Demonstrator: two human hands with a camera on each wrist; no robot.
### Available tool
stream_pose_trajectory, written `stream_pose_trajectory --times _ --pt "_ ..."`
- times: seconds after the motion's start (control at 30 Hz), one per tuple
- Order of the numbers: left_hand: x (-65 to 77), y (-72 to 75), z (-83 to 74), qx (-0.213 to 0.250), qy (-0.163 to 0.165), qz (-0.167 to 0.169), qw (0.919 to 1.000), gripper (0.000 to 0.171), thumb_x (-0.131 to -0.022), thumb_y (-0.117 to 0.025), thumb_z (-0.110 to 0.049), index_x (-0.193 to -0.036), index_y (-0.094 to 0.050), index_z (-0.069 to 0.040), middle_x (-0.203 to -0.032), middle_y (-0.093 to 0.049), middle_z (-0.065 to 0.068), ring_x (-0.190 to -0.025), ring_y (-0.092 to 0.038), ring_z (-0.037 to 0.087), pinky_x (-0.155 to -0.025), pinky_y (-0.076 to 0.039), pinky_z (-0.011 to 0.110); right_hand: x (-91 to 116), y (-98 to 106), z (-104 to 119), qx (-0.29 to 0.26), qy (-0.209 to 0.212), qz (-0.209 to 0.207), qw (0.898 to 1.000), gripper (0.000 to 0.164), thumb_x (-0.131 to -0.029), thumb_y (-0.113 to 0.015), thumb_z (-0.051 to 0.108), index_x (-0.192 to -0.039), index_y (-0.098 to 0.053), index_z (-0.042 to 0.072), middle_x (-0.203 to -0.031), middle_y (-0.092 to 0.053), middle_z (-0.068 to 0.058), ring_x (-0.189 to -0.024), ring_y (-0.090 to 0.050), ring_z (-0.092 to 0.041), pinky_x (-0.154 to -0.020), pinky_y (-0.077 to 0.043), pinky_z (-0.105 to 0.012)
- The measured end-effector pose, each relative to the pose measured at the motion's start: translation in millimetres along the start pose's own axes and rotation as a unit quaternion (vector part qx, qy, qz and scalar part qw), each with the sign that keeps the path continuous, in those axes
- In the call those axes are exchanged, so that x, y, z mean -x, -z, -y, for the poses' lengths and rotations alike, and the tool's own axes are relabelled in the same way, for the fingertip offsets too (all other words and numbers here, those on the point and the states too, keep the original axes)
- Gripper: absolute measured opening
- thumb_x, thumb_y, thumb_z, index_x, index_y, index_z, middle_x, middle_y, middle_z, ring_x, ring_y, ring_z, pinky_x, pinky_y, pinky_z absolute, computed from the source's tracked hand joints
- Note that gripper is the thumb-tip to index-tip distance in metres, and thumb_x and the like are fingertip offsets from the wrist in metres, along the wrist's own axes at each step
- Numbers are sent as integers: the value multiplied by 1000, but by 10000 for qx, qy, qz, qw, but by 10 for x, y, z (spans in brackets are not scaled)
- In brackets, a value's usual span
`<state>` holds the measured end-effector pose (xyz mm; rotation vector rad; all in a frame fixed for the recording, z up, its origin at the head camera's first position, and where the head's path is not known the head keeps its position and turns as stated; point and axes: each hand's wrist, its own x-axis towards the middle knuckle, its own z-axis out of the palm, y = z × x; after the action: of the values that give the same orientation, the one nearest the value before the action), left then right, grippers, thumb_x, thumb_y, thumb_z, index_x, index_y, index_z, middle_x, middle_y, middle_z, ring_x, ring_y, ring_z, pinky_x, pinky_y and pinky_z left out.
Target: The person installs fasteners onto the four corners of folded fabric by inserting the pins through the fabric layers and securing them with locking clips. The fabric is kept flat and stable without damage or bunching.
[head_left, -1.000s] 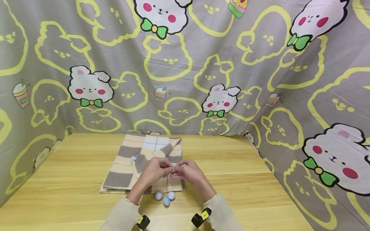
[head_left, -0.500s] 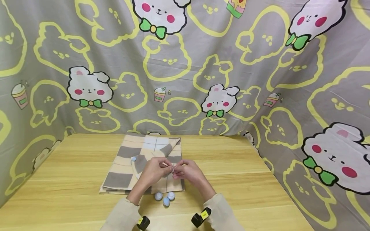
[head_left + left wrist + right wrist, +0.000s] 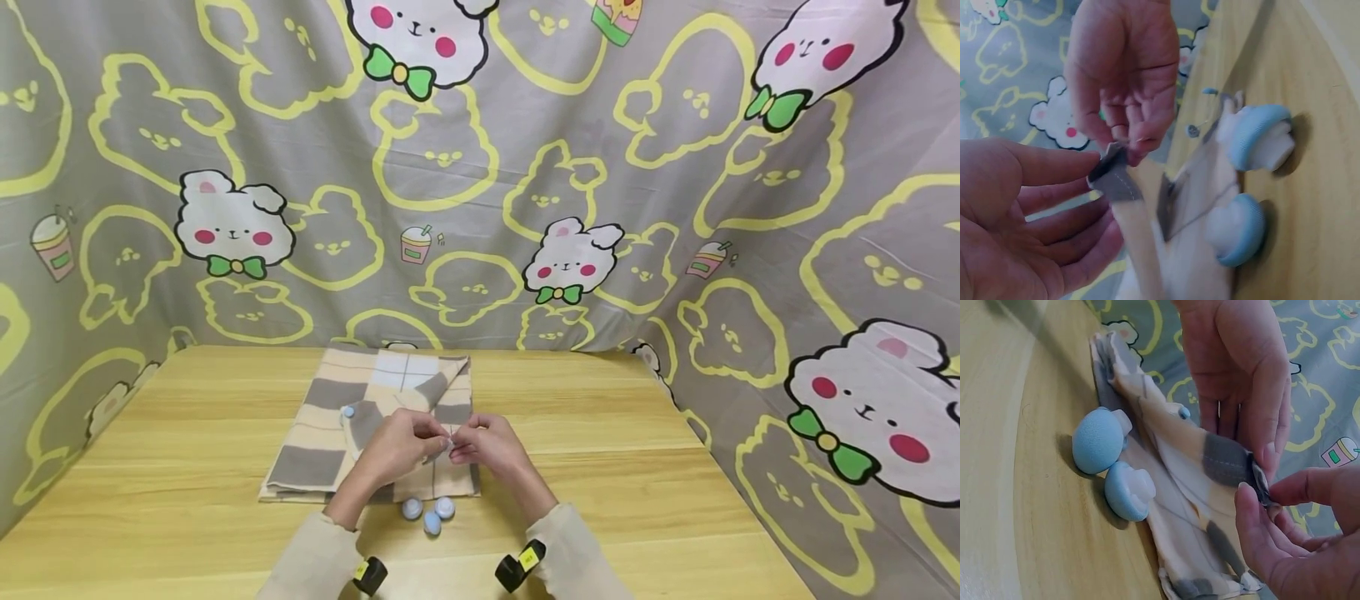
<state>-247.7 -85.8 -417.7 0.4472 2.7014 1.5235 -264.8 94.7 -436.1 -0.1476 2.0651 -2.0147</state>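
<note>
A folded plaid cloth (image 3: 303, 467) in beige, grey and white lies on the table. Over its right part, my left hand (image 3: 393, 446) and right hand (image 3: 493, 446) meet, fingertips nearly together. Both pinch a raised grey, stitched corner (image 3: 1119, 184) of the cloth between thumb and fingers, as the wrist views show. In front of the cloth sit three light-blue mushroom-shaped pieces with white stems: one on the left (image 3: 412, 508), one on the right (image 3: 445, 507), one nearest me (image 3: 432, 523). Another small blue piece (image 3: 348, 412) sits at a folded-over grey corner on the left.
The wooden table (image 3: 600, 483) extends to both sides of the cloth. Behind it and along the sides hangs a grey curtain (image 3: 480, 225) printed with rabbits and yellow outlines. Black wrist devices are strapped over the beige sleeves (image 3: 577, 554).
My right fingertips have shifted slightly to the right and work at the pinched corner. The left hand stays almost in place; the cloth and blue pieces have not moved.
</note>
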Motion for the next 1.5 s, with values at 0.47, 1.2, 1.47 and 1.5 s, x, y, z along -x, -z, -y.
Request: stream_pose_trajectory --times 0.47,1.2,1.47,1.5 --pt "214 257 -113 -1043 808 1764 9754 21 -85 -79 -9 -74 -61 -7 -61 -64 10 -51 -59 16 -50 -52 32 -40 8 -48 13 57 64 10000 4 -86 -62 -1 -88 -59 -4 -77 -67 -7 -65 -67 -12 -66 -60 -27" --pt "232 135 -41 -1319 1219 2228 9582 22 -78 -79 2 -76 -59 -6 -60 -66 13 -48 -63 21 -48 -55 34 -3 14 -52 73 58 160 9998 13 -90 -64 2 -95 -58 -8 -83 -71 -13 -67 -68 -13 -68 -60 -29" --pt "155 225 -52 -434 465 1674 9838 13 -84 -74 -2 -87 -62 -3 -60 -61 8 -50 -57 15 -49 -50 30 -11 27 -65 65 28 153 9999 11 -89 -64 1 -95 -58 -6 -81 -70 -12 -67 -68 -13 -68 -60 -28" --pt "143 235 -52 -290 418 1555 9865 12 -85 -72 -2 -91 -62 -1 -61 -61 9 -52 -57 15 -50 -49 30 -14 30 -67 82 13 148 9999 11 -89 -64 2 -95 -58 -6 -80 -69 -11 -67 -68 -13 -68 -60 -28"
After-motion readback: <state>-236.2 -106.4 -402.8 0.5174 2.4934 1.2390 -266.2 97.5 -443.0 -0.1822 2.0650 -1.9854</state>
